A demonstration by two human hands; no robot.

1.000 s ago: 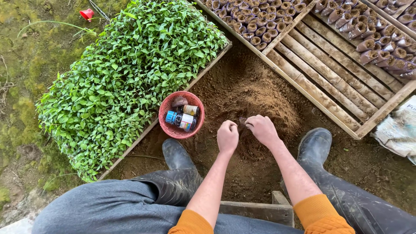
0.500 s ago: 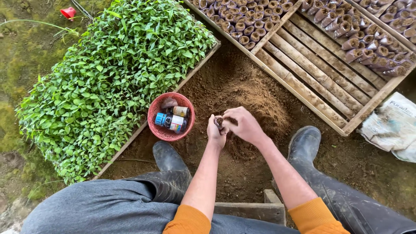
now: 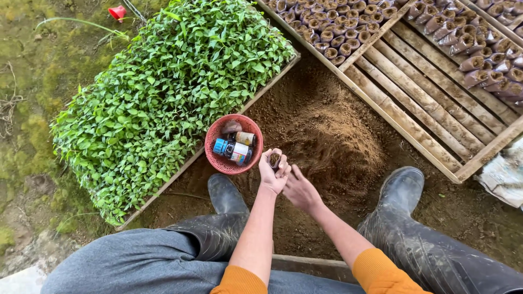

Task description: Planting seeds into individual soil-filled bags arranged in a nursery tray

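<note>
My left hand (image 3: 272, 173) is curled around a small soil-filled pot (image 3: 275, 159), held upright just right of a red basket (image 3: 217, 158). My right hand (image 3: 300, 190) sits beside and slightly below it, fingers loosely apart, palm down, holding nothing that I can see. Both hands hover over a mound of loose brown soil (image 3: 332, 136) between my two black rubber boots (image 3: 400, 190).
The red basket holds a few small bottles (image 3: 235, 148). A wooden tray of green seedlings (image 3: 158, 92) lies to the left. A slatted wooden frame (image 3: 419, 98) at the right holds rows of small soil-filled pots (image 3: 338, 32). A white bag (image 3: 504, 174) lies at the far right.
My hands have lifted off the soil mound and come together. The left hand now holds a small filled pot upright, and the right hand has dropped away beside it.
</note>
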